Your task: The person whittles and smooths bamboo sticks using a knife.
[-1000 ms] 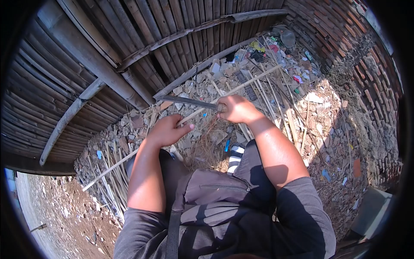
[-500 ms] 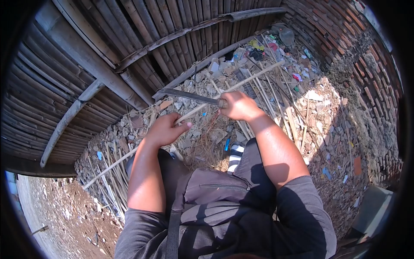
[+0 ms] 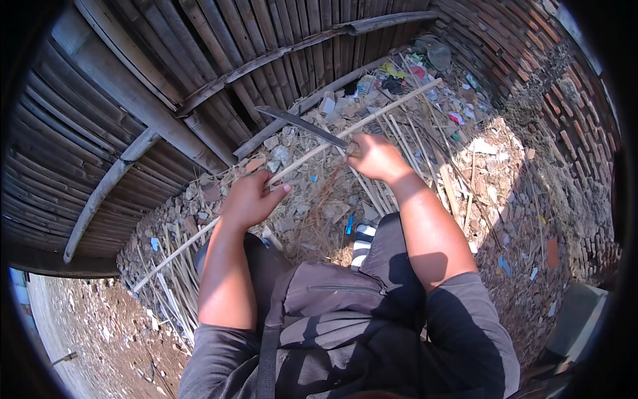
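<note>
My left hand [image 3: 250,201] is closed around a long, pale bamboo strip [image 3: 382,114], which runs diagonally from lower left to upper right. In my right hand [image 3: 380,158] is the handle of a machete [image 3: 299,123]. Its dark blade points to the upper left and crosses the strip just left of my right hand. Whether the edge bites into the strip or only rests on it, I cannot tell. My fingers partly cover the handle.
Below lies rubble-strewn ground with more bamboo strips [image 3: 174,282] at left and others [image 3: 405,143] at right. A bamboo slat wall [image 3: 286,66] stands ahead, a brick wall [image 3: 578,120] at right. Coloured litter [image 3: 393,85] gathers in the far corner.
The machete's tip has swung upward, so the blade slants more steeply across the strip. My right hand has shifted slightly right, while the strip's far end has risen a little.
</note>
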Demonstrator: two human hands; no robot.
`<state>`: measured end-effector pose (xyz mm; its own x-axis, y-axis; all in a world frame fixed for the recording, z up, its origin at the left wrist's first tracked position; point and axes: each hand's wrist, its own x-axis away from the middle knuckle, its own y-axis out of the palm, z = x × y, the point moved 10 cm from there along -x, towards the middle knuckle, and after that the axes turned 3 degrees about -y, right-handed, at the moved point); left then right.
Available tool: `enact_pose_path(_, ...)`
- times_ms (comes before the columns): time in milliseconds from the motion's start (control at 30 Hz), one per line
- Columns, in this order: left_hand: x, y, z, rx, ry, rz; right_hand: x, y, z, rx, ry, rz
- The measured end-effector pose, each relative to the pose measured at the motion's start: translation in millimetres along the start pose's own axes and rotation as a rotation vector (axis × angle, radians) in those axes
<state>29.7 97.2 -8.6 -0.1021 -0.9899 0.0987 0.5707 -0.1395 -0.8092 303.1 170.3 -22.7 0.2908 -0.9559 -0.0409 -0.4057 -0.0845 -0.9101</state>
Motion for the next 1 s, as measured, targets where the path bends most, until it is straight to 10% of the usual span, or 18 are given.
enact_pose_path(1000,2.4,7.0,2.7,-0.083,-0.048,-0.092,7.6,15.4,-56.9,0.031,-0.200,-0.063)
